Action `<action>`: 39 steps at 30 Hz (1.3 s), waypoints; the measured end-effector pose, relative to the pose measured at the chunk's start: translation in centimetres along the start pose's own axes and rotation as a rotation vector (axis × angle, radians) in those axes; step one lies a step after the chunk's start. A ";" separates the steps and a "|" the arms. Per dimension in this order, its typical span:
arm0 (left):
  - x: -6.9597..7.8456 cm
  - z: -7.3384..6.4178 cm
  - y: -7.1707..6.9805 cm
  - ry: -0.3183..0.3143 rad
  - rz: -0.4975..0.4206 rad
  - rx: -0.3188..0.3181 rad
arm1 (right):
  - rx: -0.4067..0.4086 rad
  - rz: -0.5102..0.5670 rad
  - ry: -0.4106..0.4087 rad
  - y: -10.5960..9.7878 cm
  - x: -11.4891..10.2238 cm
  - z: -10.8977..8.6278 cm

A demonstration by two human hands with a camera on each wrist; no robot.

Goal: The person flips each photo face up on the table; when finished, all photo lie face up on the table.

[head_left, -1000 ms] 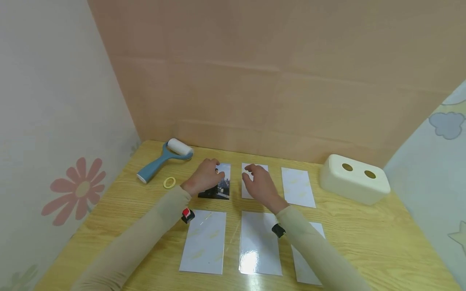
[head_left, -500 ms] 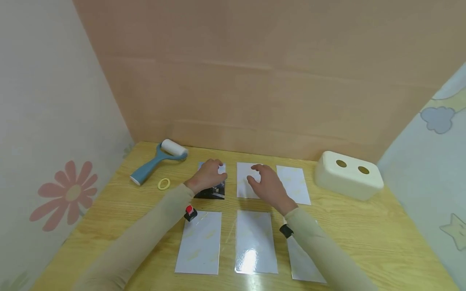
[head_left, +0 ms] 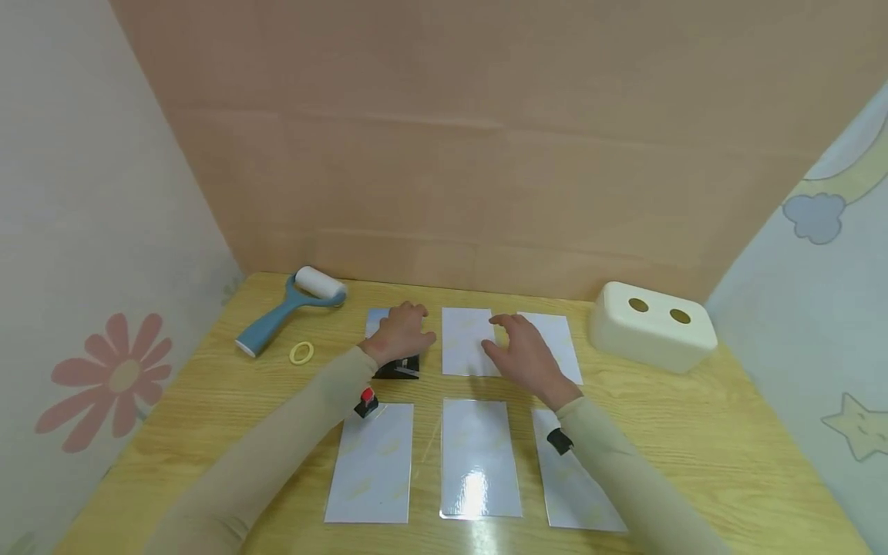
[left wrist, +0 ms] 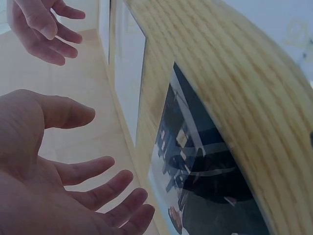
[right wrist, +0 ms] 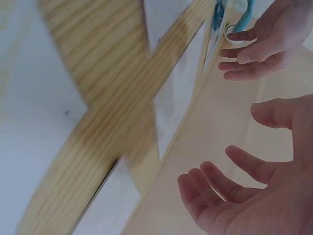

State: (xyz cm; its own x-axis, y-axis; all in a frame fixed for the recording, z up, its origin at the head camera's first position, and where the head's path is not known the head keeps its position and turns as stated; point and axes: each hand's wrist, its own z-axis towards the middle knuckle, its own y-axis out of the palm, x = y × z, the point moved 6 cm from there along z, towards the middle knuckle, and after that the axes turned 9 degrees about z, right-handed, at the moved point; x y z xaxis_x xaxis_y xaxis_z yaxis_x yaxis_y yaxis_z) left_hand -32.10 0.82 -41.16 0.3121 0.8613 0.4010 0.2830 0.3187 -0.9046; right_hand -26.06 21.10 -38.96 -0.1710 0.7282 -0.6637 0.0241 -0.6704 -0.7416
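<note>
My left hand [head_left: 401,335] hovers with loosely bent fingers over a glossy photo card [head_left: 405,368], hiding much of it. In the left wrist view the same photo card [left wrist: 205,196] lies flat on the wood, with dark figures and city buildings on it, and a gap shows beneath the hand [left wrist: 63,171]. Between a white card [head_left: 466,339] at back middle and another white card [head_left: 555,335] at back right, my right hand [head_left: 527,354] is held above the table, fingers relaxed and apart. Nothing is held in the right wrist view, where the right hand [right wrist: 254,186] shows its palm.
Three white cards form the front row: left [head_left: 371,470], glossy middle [head_left: 479,455] and right [head_left: 572,493]. A blue-handled lint roller [head_left: 277,316] and a yellow ring [head_left: 301,353] lie at left. At back right stands a cream box [head_left: 652,327] with two round holes.
The head view has swung right, so the table's things shift left in it. Against the cards, both hands have drifted right; the right one has uncovered most of the back middle card.
</note>
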 end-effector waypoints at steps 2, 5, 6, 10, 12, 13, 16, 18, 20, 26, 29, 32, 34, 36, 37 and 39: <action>0.2 0.5 0.2 0.009 0.015 -0.008 | 0.000 -0.008 0.001 -0.3 0.4 -0.1; 0.3 1.3 0.6 0.019 0.043 -0.018 | -0.012 -0.020 -0.001 -0.5 1.1 -0.4; 0.2 1.5 0.7 0.015 0.049 -0.023 | -0.017 -0.022 -0.001 -0.5 1.3 -0.4; 0.0 2.2 0.8 -0.006 0.060 -0.034 | -0.032 -0.032 -0.017 -0.5 1.9 -0.7; -0.1 2.4 0.8 -0.013 0.056 -0.038 | -0.023 -0.046 -0.036 -0.5 1.9 -0.8; -0.1 2.4 0.8 -0.010 0.056 -0.037 | -0.020 -0.053 -0.046 -0.5 1.9 -0.8; -0.1 2.7 0.7 -0.001 0.069 -0.028 | -0.024 -0.078 -0.069 -0.5 2.0 -1.0; 0.0 2.8 0.7 0.010 0.085 -0.017 | -0.038 -0.107 -0.078 -0.4 2.1 -1.0; 0.0 3.0 0.8 0.014 0.100 -0.005 | -0.059 -0.134 -0.080 -0.1 2.1 -1.2; 0.0 3.1 0.8 -0.012 0.128 -0.003 | -0.092 -0.168 -0.071 0.8 2.3 -1.5; -0.1 3.1 0.9 -0.030 0.137 0.000 | -0.101 -0.177 -0.080 1.0 2.3 -1.6; 0.0 3.1 1.0 -0.042 0.142 0.008 | -0.104 -0.194 -0.097 1.1 2.3 -1.7; 0.0 3.1 1.0 -0.049 0.148 0.012 | -0.106 -0.203 -0.105 1.1 2.3 -1.8; 0.0 3.2 1.0 -0.053 0.162 0.016 | -0.108 -0.206 -0.111 1.2 2.3 -1.9; 0.0 3.2 1.0 -0.055 0.170 0.017 | -0.110 -0.208 -0.115 1.2 2.3 -1.9; 0.0 3.3 1.0 -0.055 0.191 0.020 | -0.116 -0.202 -0.116 1.2 2.2 -2.0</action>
State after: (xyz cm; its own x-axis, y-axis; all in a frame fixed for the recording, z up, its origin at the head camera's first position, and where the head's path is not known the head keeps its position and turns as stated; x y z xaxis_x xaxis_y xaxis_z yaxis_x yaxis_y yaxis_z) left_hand -34.77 2.43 -42.54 0.3077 0.9271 0.2142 0.2050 0.1552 -0.9664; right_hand -24.40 22.18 -41.52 -0.2959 0.8197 -0.4905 0.0898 -0.4873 -0.8686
